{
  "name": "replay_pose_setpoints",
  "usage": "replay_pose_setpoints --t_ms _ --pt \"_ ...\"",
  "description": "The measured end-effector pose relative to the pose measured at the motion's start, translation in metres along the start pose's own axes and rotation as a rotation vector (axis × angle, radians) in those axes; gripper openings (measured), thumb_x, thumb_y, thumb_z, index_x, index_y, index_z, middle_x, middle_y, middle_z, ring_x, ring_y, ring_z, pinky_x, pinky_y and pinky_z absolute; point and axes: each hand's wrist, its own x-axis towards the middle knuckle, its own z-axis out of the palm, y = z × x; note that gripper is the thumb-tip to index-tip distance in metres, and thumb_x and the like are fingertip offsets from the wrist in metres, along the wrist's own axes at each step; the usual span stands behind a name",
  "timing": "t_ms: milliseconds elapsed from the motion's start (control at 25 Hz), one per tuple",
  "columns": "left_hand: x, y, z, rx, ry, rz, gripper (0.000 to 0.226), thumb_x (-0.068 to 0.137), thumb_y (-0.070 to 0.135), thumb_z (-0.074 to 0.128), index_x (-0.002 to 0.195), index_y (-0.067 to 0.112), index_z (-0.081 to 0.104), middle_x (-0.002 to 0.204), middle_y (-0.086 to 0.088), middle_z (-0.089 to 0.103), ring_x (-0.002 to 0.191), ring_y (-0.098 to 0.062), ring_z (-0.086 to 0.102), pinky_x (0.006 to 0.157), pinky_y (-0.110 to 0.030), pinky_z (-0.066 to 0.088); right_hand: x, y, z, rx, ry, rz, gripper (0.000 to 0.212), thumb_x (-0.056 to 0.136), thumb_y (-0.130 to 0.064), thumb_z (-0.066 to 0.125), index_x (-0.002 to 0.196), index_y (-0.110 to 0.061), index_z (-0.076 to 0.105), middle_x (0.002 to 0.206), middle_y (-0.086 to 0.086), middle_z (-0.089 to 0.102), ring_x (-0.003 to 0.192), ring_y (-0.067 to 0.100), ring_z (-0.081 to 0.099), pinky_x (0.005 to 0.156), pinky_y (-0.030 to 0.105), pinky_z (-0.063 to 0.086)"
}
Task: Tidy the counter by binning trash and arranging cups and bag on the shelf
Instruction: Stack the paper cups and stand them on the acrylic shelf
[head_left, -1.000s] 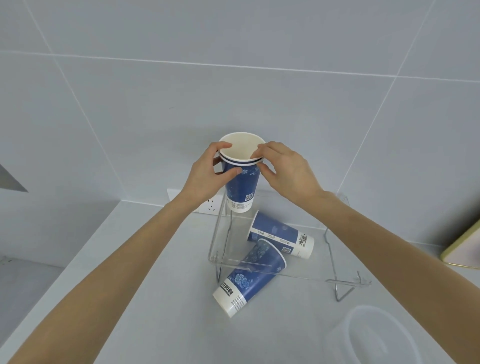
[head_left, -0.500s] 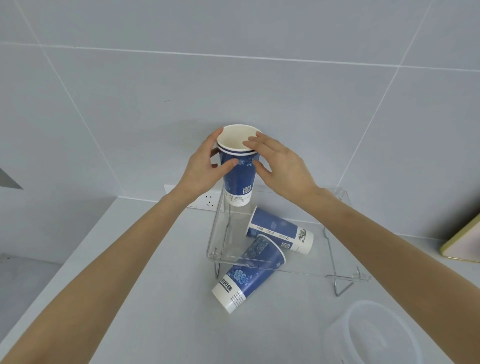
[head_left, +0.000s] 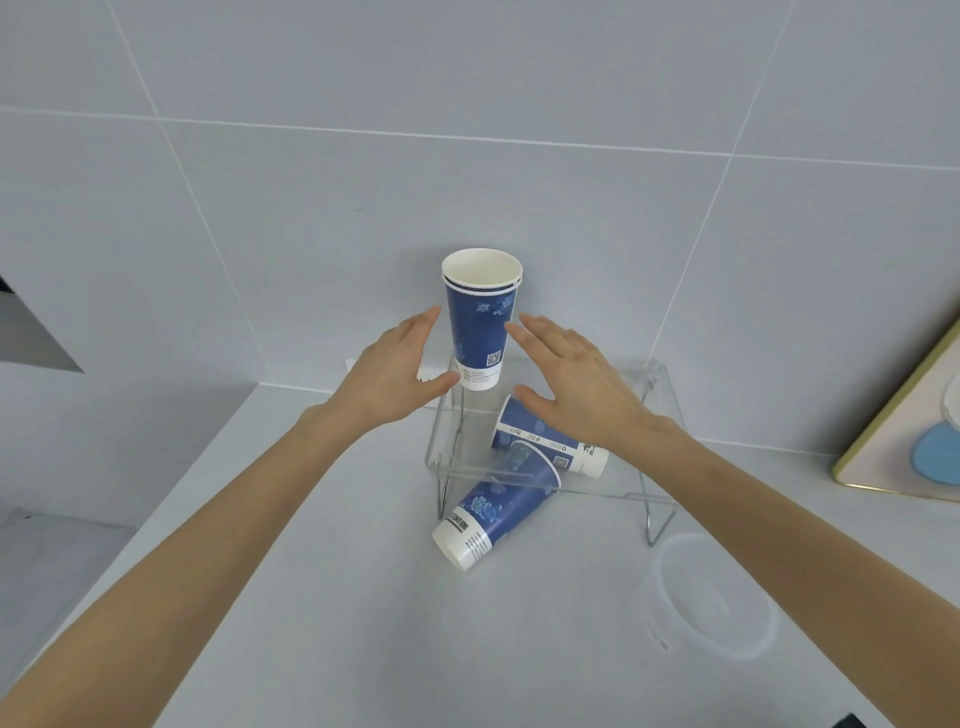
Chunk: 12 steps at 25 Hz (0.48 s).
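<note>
Wall (head_left: 519, 156): pale grey tiles with thin white seams, rising behind everything.
Tabletop (head_left: 311, 597): light grey, running from the wall toward the camera.
Shelf (head_left: 660, 384): a clear plate on thin wire legs, set against the wall at the back of the tabletop.
Board (head_left: 893, 441): a pale panel with a gold edge and a blue round patch, leaning at the right edge of view.
Clear tub (head_left: 670, 582): a see-through round container, upright on the tabletop in front of the shelf's right leg.
Left hand (head_left: 395, 379): spread wide, holding nothing; fingers point up just left of the stacked cups, and the thumb tip lies against, or just short of, their white base.
Right hand (head_left: 576, 384): spread wide, holding nothing, palm down just right of the stacked cups and above the shelf, covering part of the rear cup.
Stacked cups (head_left: 480, 317): two blue-and-white paper cups nested, upright at the back left corner of the shelf, between the two hands.
Front cup (head_left: 498, 504): on its side, white base toward the camera, mouth under the shelf's front edge.
Rear cup (head_left: 540, 441): on its side under the shelf plate, its mouth end to the right.
</note>
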Motion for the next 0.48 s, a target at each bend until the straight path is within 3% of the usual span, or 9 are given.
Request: replay_pose_setpoints --t_ms 160,360,480 --pt "-0.043 0.003 0.007 -0.018 -0.022 0.017 0.066 0.087 0.033 0.054 0.142 0.017 0.02 0.151 -0.007 0.029 0.136 -0.025 0.031 0.109 -0.039 0.03 -0.045 -0.013 0.011 0.06 -0.02 0.017 0.057 0.092 -0.023 0.049 0.142 -0.015 0.023 0.154 0.008 0.023 0.142 0.023 0.02 0.117 0.037 0.014" --pt "-0.092 -0.002 0.033 -0.016 -0.078 0.051 0.059 0.088 0.033 0.051 0.14 0.02 0.025 0.149 -0.002 0.035 0.134 -0.019 0.035 0.107 -0.031 0.031 -0.099 -0.023 0.041 0.127 0.037 0.055 0.055 0.084 -0.027 0.046 0.136 -0.011 0.037 0.144 0.01 0.042 0.129 0.029 0.044 0.11 0.038 0.031" --pt "-0.11 -0.006 0.052 0.043 -0.144 0.071 0.06 0.089 0.034 0.049 0.142 0.02 0.023 0.15 0.0 0.033 0.135 -0.018 0.034 0.106 -0.029 0.031 -0.122 -0.023 0.061 0.106 0.006 0.072 0.053 0.085 -0.026 0.049 0.135 -0.01 0.039 0.142 0.011 0.045 0.129 0.028 0.044 0.11 0.039 0.031"
